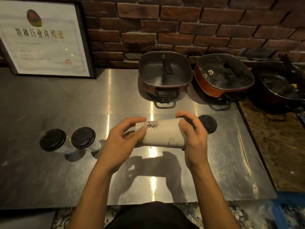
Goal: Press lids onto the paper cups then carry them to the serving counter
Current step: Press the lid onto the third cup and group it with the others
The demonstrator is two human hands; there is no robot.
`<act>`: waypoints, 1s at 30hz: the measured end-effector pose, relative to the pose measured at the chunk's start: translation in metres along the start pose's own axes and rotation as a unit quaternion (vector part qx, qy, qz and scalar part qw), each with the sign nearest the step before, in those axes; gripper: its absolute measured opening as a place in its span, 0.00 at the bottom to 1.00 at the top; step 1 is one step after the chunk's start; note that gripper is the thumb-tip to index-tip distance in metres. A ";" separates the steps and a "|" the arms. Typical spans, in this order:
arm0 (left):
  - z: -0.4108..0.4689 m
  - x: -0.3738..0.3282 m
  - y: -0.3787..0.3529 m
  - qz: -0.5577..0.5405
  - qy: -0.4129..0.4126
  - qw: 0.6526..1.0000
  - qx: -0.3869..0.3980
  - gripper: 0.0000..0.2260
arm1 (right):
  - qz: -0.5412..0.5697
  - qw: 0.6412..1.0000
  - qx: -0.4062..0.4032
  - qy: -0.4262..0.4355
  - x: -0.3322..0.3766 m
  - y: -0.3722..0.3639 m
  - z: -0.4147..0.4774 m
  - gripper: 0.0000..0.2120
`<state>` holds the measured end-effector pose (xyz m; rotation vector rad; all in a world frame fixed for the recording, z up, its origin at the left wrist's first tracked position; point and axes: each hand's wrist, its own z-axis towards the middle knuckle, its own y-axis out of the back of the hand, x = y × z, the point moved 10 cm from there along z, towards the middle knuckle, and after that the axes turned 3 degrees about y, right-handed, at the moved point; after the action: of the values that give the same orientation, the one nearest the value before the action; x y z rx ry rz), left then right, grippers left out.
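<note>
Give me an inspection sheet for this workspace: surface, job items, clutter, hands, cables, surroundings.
Surface: steel counter, scratched, shiny with glare.
Job's things: two lidded cups standing at left; one paper cup held sideways in the air; a loose black lid flat on the counter behind the right hand.
Clutter: thin wooden stick at right.
Hands: left hand grips the cup's base end; right hand closes over the mouth end, a dark lid partly hidden under its fingers.
Cables: nothing seen.
Surroundings: brick wall, framed certificate, three square lidded pots at the back.
</note>
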<state>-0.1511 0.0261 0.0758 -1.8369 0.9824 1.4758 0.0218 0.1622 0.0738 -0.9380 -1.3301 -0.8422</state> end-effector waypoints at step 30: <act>-0.008 -0.001 -0.004 -0.019 -0.004 1.000 0.014 0.16 | 0.049 0.998 0.024 -0.024 -0.002 -0.006 -0.012 0.17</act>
<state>-0.1438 0.0218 0.0789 -1.8182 0.9544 1.4398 0.0207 0.1487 0.0726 -0.9824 -1.3299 -0.7133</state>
